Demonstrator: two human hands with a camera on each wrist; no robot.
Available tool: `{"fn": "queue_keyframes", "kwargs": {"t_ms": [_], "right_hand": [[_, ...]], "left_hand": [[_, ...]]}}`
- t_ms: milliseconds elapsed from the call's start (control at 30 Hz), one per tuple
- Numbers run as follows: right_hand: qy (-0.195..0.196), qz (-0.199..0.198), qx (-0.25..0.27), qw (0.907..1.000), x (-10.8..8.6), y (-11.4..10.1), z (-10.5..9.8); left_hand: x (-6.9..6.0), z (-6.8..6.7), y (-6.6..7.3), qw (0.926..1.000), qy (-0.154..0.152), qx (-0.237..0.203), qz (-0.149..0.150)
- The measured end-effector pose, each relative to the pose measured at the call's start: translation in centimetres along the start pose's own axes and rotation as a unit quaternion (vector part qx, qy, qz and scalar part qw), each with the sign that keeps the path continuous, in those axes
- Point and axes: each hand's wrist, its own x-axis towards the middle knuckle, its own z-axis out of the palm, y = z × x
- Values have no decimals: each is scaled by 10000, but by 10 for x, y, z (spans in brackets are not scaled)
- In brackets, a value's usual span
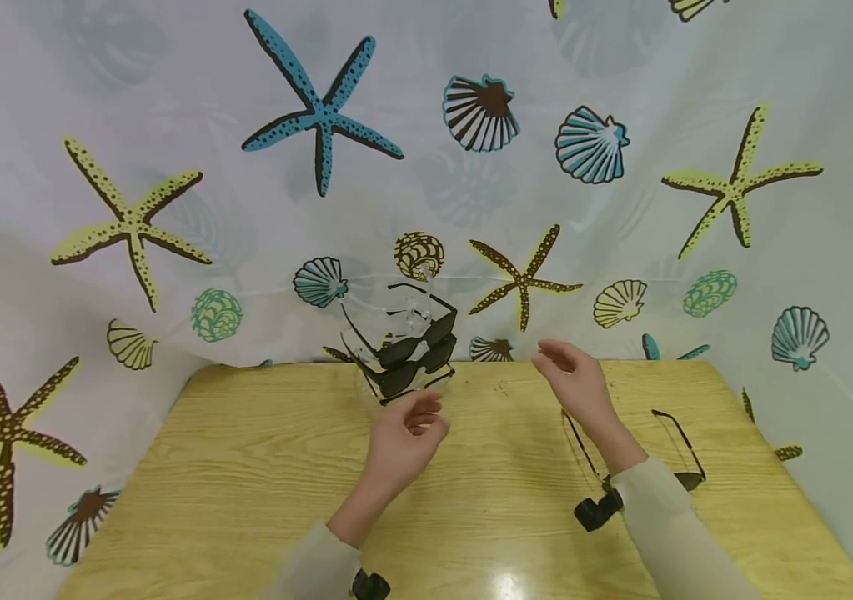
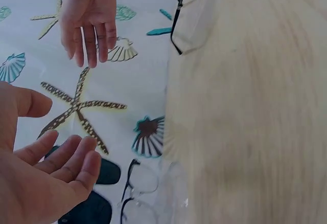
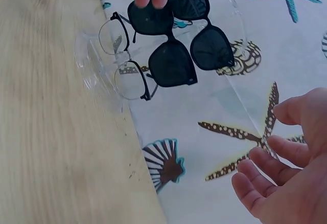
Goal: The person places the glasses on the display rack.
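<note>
A clear display stand (image 3: 87, 65) at the table's back edge carries two pairs of dark sunglasses (image 3: 171, 65) and, lowest, a pair of clear-lensed eyeglasses (image 3: 130, 78). My left hand (image 1: 405, 442) hovers in front of the stand, fingers loosely bent, holding nothing. Over the back right part of the table is my right hand (image 1: 576, 383), also holding nothing, its fingers relaxed. Another pair of glasses (image 1: 689, 481) lies on the table at the right, temples pointing to the back. My right forearm hides much of its front.
The wooden table (image 1: 261, 483) ends at a hanging white curtain (image 1: 396, 200) printed with starfish and shells, which also runs along both sides. Small black cameras (image 1: 597, 510) are strapped to the wrists.
</note>
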Motion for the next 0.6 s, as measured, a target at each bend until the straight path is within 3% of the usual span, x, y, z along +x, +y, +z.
{"fn": "queue_keyframes", "kwargs": {"t_ms": [300, 600], "right_hand": [[250, 246, -273, 9990, -41, 30, -31], [637, 356, -923, 9931, -73, 52, -75]], "left_hand": [[-14, 52, -6, 9948, -996, 25, -218], [-20, 94, -2, 9888, -1426, -310, -327]]}}
